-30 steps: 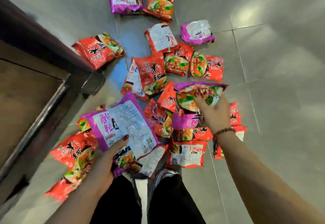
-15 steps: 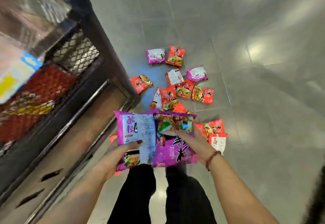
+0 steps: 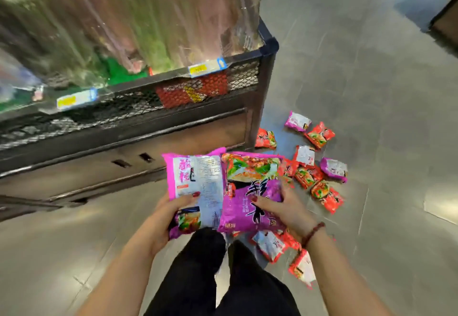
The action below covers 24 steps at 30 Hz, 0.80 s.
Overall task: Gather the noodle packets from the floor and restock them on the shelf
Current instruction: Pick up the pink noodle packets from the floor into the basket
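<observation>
My left hand point(image 3: 168, 214) grips a purple noodle packet point(image 3: 195, 182) with its white printed back facing up. Beside it, my right hand point(image 3: 280, 206) holds a second purple packet point(image 3: 250, 191) face up, thumb on top. The two packets touch edge to edge in front of my legs. Several red and purple packets point(image 3: 309, 167) lie scattered on the grey floor to the right, and more red ones point(image 3: 272, 246) lie by my feet. The dark metal shelf point(image 3: 138, 127) with a mesh front stands ahead on the left, with red packets point(image 3: 193, 90) behind the mesh.
Blurred clear-wrapped goods point(image 3: 124, 18) fill the shelf's upper level, with yellow price tags point(image 3: 205, 68) on its rail. A wooden base panel point(image 3: 99, 167) runs under the shelf. Grey tiled floor point(image 3: 371, 80) stretches to the right. A dark object point(image 3: 446, 20) sits at the far right edge.
The view has swung up and left from the floor pile toward the shelf. Both hands have carried their purple packets together, away from the pile, toward the shelf front.
</observation>
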{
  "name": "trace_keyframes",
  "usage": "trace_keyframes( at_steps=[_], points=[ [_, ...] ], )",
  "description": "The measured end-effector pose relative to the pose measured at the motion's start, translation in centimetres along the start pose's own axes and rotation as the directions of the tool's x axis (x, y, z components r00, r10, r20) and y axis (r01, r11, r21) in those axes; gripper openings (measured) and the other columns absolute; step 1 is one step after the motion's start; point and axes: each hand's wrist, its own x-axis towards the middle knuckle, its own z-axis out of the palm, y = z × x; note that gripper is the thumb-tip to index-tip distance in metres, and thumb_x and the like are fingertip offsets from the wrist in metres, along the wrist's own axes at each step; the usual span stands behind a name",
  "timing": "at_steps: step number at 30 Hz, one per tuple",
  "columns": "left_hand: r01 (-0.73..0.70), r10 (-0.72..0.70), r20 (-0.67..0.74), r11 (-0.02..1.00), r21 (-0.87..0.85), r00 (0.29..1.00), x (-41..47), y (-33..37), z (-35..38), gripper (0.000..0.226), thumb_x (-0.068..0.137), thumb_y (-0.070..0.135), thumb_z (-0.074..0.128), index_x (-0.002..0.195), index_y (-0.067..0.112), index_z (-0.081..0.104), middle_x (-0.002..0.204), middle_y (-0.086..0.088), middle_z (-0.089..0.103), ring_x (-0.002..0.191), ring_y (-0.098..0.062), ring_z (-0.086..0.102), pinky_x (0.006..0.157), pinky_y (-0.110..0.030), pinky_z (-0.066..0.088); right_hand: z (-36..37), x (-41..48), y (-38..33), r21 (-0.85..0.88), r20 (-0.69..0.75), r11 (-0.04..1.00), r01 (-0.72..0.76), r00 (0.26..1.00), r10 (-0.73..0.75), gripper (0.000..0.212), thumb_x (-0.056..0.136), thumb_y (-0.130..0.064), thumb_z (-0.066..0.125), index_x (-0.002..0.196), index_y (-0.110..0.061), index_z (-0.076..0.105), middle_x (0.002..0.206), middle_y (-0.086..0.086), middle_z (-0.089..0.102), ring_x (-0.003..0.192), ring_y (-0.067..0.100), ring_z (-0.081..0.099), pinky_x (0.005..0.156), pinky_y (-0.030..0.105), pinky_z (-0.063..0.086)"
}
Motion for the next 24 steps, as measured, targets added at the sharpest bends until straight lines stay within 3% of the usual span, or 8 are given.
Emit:
trace_keyframes(
  at_steps=[3, 7, 10, 14, 17, 20, 22, 24],
  points=[
    [-0.064, 0.055, -0.074, 0.989, -0.134, 0.996, -3.0, -2.3, -2.6, 0.055, 0.069, 0.003, 0.079, 0.119, 0.010, 0.057, 0.105, -0.017, 0.073, 0.085, -0.032, 0.073, 0.061, -0.038, 0.061, 2.8, -0.6, -1.3, -0.115, 0.089, 0.989, 0.095, 0.992, -0.085, 0.091, 0.053, -0.052, 0.087, 0.128, -0.015, 0.052, 0.123, 0.001, 0.063, 0.114, 0.016, 0.060, 0.099, 0.041, 0.050],
    [-0.185, 0.125, -0.219, 0.942, -0.280, 0.968, -6.5, -4.5, -7.0, 0.034, 0.078, -0.001, 0.071, 0.111, 0.004, 0.061, 0.098, -0.018, 0.074, 0.074, -0.027, 0.074, 0.054, -0.032, 0.059, 8.2, -1.4, -2.1, -0.162, 0.216, 0.969, 0.189, 0.964, -0.152, 0.050, 0.072, -0.017, 0.081, 0.114, -0.017, 0.056, 0.102, -0.009, 0.071, 0.096, 0.005, 0.067, 0.082, 0.025, 0.051],
    [-0.293, 0.184, -0.316, 0.892, -0.344, 0.931, -9.1, -6.1, -10.9, 0.048, 0.065, 0.001, 0.078, 0.111, 0.003, 0.062, 0.098, -0.018, 0.074, 0.075, -0.027, 0.073, 0.056, -0.032, 0.059, 13.1, -2.5, -2.4, -0.179, 0.319, 0.953, 0.245, 0.931, -0.179, 0.056, 0.070, -0.017, 0.079, 0.121, -0.015, 0.055, 0.111, -0.002, 0.069, 0.100, 0.008, 0.066, 0.084, 0.023, 0.054],
    [-0.421, 0.202, -0.489, 0.818, -0.392, 0.849, -13.3, -8.9, -17.5, 0.078, 0.049, 0.021, 0.087, 0.120, 0.009, 0.058, 0.108, -0.017, 0.072, 0.089, -0.033, 0.072, 0.063, -0.038, 0.060, 21.1, -4.0, -1.9, -0.213, 0.463, 0.940, 0.267, 0.875, -0.143, 0.062, 0.063, -0.024, 0.080, 0.120, -0.018, 0.056, 0.110, -0.002, 0.071, 0.101, 0.012, 0.067, 0.085, 0.028, 0.055],
    [-0.500, 0.197, -0.584, 0.758, -0.419, 0.787, -17.1, -11.6, -23.2, 0.063, 0.057, 0.012, 0.083, 0.115, 0.011, 0.061, 0.103, -0.013, 0.074, 0.082, -0.028, 0.073, 0.065, -0.038, 0.061, 28.3, -5.4, -0.8, -0.249, 0.572, 0.920, 0.303, 0.813, -0.113, 0.058, 0.065, -0.018, 0.081, 0.118, -0.015, 0.059, 0.106, 0.003, 0.073, 0.098, 0.021, 0.069, 0.082, 0.036, 0.056],
    [-0.550, 0.159, -0.673, 0.722, -0.419, 0.723, -21.8, -14.7, -29.9, 0.064, 0.057, 0.011, 0.087, 0.115, 0.014, 0.061, 0.102, -0.009, 0.075, 0.089, -0.030, 0.072, 0.085, -0.049, 0.056, 36.7, -8.0, 0.6, -0.274, 0.656, 0.902, 0.334, 0.751, -0.079, 0.048, 0.072, -0.006, 0.078, 0.116, -0.012, 0.060, 0.099, 0.001, 0.075, 0.091, 0.019, 0.071, 0.071, 0.028, 0.057],
    [-0.590, 0.136, -0.726, 0.692, -0.417, 0.674, -25.1, -16.8, -34.4, 0.068, 0.050, 0.020, 0.089, 0.112, 0.019, 0.061, 0.101, -0.007, 0.076, 0.088, -0.029, 0.073, 0.082, -0.047, 0.057, 42.3, -10.0, 1.8, -0.280, 0.708, 0.879, 0.386, 0.701, -0.082, 0.045, 0.074, -0.002, 0.077, 0.115, -0.012, 0.061, 0.098, -0.001, 0.075, 0.090, 0.017, 0.071, 0.072, 0.027, 0.057],
    [-0.630, 0.121, -0.771, 0.662, -0.406, 0.625, -28.2, -18.8, -38.3, 0.075, 0.042, 0.030, 0.087, 0.112, 0.020, 0.062, 0.100, -0.005, 0.076, 0.084, -0.025, 0.074, 0.069, -0.037, 0.060, 47.6, -12.3, 2.8, -0.286, 0.750, 0.862, 0.418, 0.657, -0.070, 0.044, 0.075, -0.004, 0.077, 0.115, -0.014, 0.062, 0.099, -0.001, 0.075, 0.092, 0.017, 0.071, 0.078, 0.033, 0.058]
  ],
)
